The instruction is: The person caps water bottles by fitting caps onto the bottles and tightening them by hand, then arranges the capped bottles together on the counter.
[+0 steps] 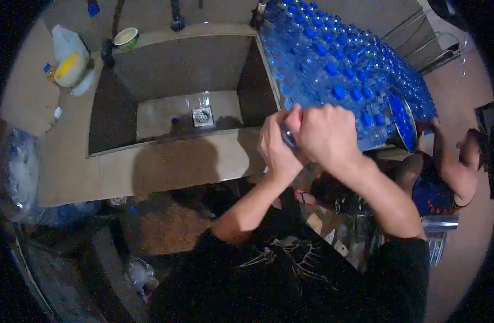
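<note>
Left hand (276, 144) curled round a clear bottle (288, 139) (mostly covered), right hand (327, 129) clenched over its hidden top

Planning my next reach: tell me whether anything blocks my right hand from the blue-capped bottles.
Nothing visible stands between your right hand and the blue-capped bottles beyond it; the round container sits farther right.

Hands meeting just right of centre frame: left hand (279, 142) curled, left forearm (252, 210) rising from lower centre; right hand (327, 126) clenched, right forearm (384, 199) slanting from lower right.
</note>
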Action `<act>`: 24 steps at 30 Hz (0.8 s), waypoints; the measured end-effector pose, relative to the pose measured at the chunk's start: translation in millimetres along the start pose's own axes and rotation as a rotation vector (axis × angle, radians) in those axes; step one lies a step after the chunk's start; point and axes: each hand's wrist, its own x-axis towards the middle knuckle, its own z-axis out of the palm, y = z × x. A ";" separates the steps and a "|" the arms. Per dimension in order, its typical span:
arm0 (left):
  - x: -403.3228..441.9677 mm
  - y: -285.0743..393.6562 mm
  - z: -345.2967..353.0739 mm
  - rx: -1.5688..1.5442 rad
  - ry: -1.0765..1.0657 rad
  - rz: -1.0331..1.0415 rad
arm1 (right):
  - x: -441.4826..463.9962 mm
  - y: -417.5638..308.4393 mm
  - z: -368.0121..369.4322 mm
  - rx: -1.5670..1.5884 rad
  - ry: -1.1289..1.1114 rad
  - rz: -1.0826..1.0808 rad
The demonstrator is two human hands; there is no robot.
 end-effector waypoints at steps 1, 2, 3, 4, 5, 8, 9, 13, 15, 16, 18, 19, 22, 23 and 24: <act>3.9 2.7 -4.6 -0.009 -0.099 0.019 | 1.3 6.3 -5.7 -0.018 -0.008 -0.012; 9.4 7.8 -4.5 0.001 -0.147 -0.003 | 4.0 12.9 -12.3 -0.025 -0.145 -0.012; 15.1 12.7 -7.4 0.005 -0.242 -0.073 | 5.4 19.4 -15.6 0.000 -0.174 0.002; 22.2 15.5 -9.7 0.008 -0.332 -0.143 | 6.9 27.4 -18.5 0.022 -0.202 0.014; 29.2 15.2 -12.7 0.015 -0.424 -0.212 | 6.9 34.3 -21.0 0.047 -0.230 0.026; 37.1 -9.8 -25.7 -0.279 -0.482 -0.116 | 3.3 41.9 -30.0 0.482 -0.187 -0.122; 37.9 -17.5 -30.0 -0.405 -0.484 -0.077 | 2.1 42.6 -28.2 0.642 -0.128 -0.208; 27.6 -35.9 -48.9 -0.020 -0.736 -0.133 | 4.0 48.5 -7.6 0.597 -0.084 -0.299; 23.8 -42.2 -40.0 0.063 -0.701 -0.115 | 8.9 53.6 -9.7 0.609 -0.106 -0.299; 29.1 -41.0 -36.6 0.146 -0.706 -0.073 | 10.8 58.2 -11.9 0.613 -0.115 -0.301; 46.8 -40.2 -27.0 0.162 -0.666 0.093 | 13.9 73.7 -26.4 0.714 0.003 -0.217; 61.5 -7.1 -29.7 -0.009 -0.613 0.057 | 13.8 78.6 -36.9 0.770 0.058 -0.179; 127.6 35.9 -19.7 -0.378 -0.911 -0.224 | 0.7 118.0 -70.5 0.819 0.284 -0.003; 144.6 50.4 -14.7 -0.443 -0.969 -0.267 | -10.6 129.8 -76.2 0.942 0.306 0.050; 157.4 70.8 -10.4 -0.538 -0.971 -0.304 | -23.5 139.1 -83.8 1.028 0.278 0.117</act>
